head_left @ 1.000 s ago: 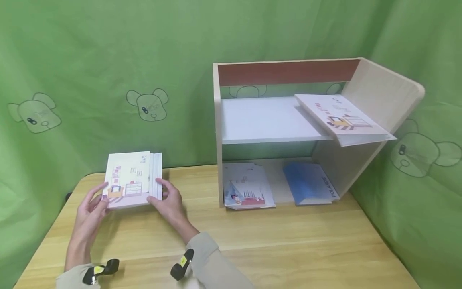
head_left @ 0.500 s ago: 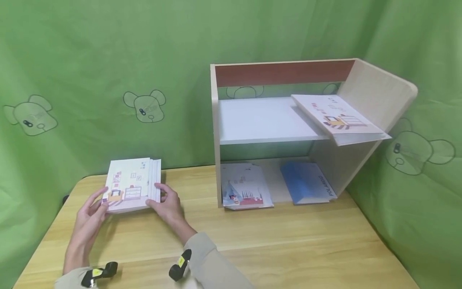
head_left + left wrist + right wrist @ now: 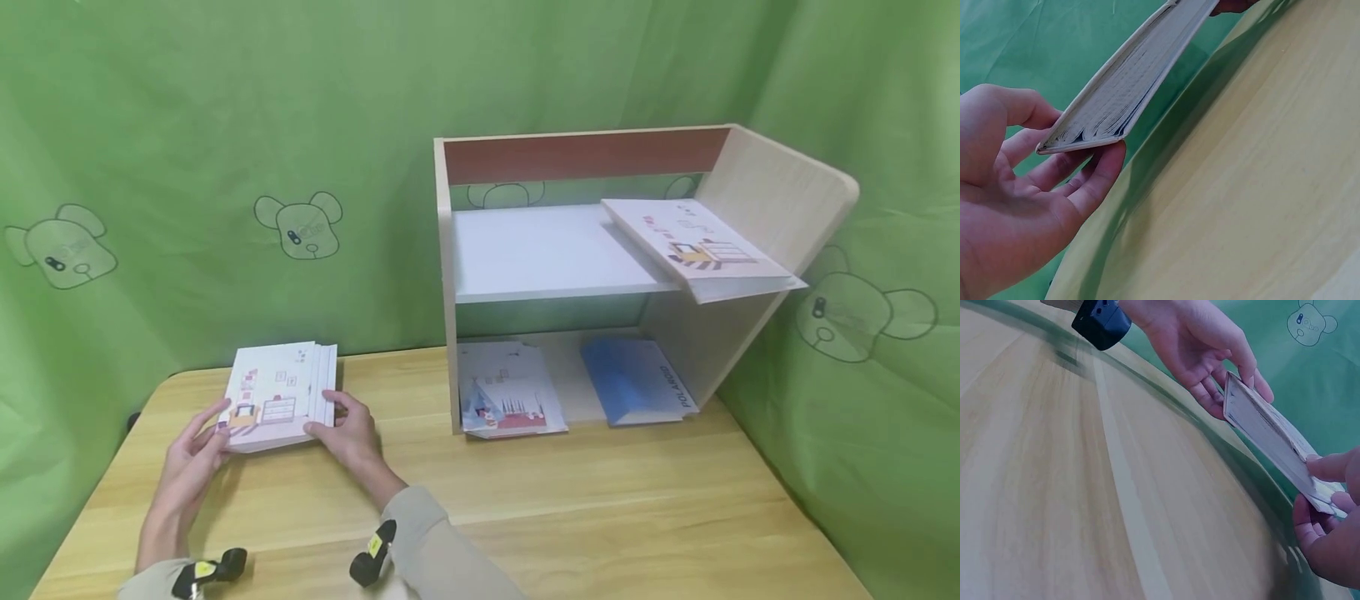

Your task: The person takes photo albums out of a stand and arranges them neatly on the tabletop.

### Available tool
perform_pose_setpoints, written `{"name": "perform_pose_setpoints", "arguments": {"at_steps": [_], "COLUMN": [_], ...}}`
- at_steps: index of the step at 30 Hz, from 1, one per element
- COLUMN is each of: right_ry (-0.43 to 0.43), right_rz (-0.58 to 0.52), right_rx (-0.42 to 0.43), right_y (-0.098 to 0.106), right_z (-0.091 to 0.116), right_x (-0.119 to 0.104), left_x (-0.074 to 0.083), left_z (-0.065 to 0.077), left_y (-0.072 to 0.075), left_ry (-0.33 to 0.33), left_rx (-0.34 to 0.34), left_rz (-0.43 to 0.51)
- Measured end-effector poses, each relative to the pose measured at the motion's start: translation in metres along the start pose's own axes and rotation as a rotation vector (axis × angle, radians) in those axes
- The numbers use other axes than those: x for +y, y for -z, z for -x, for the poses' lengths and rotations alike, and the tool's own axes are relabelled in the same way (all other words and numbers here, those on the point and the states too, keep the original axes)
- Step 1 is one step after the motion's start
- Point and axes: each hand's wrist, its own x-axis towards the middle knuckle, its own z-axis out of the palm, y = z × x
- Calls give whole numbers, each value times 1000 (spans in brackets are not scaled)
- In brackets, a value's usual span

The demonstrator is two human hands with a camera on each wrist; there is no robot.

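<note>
Both hands hold a white hardcover book (image 3: 266, 383) with a drawing of a room on its cover, at the left of the table. My left hand (image 3: 191, 458) grips its near left corner, thumb on the cover and fingers beneath. On the opposite side my right hand (image 3: 352, 433) pinches the spine side near the lower right corner. In the left wrist view the book (image 3: 1129, 81) is tilted, its page edges showing between the covers, above the table. The right wrist view shows the book (image 3: 1266, 434) between the left hand (image 3: 1204, 347) and the right hand (image 3: 1335, 531).
A two-level wooden shelf (image 3: 448, 333) stands at the right. A white book (image 3: 697, 237) leans on its upper board, jutting past the front edge. On the lower level lie another white book (image 3: 510, 392) and a blue one (image 3: 633, 379). Green curtain (image 3: 187, 125) surrounds the wooden table (image 3: 525, 508).
The book and both hands have come slightly lower, toward the table, with the same grip. The head view has shifted a little; the shelf and its books stay as they were.
</note>
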Motion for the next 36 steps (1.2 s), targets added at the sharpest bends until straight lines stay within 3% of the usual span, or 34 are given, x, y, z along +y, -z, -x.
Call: {"name": "perform_pose_setpoints", "arguments": {"at_steps": [14, 22, 27, 36], "right_ry": [-37, -51, -52, -47], "right_rz": [9, 49, 64, 127], "right_rx": [-7, -7, -15, -26], "right_y": [0, -2, -1, -1], "right_z": [-3, -7, -8, -9], "right_x": [5, 5, 5, 0], "left_x": [-7, -11, -13, -13], "left_z": [-7, -11, -11, -12], "left_y": [2, 4, 2, 1], "left_ry": [44, 41, 40, 66], "left_rx": [-22, 2, -23, -20], "left_rz": [-28, 17, 43, 32]}}
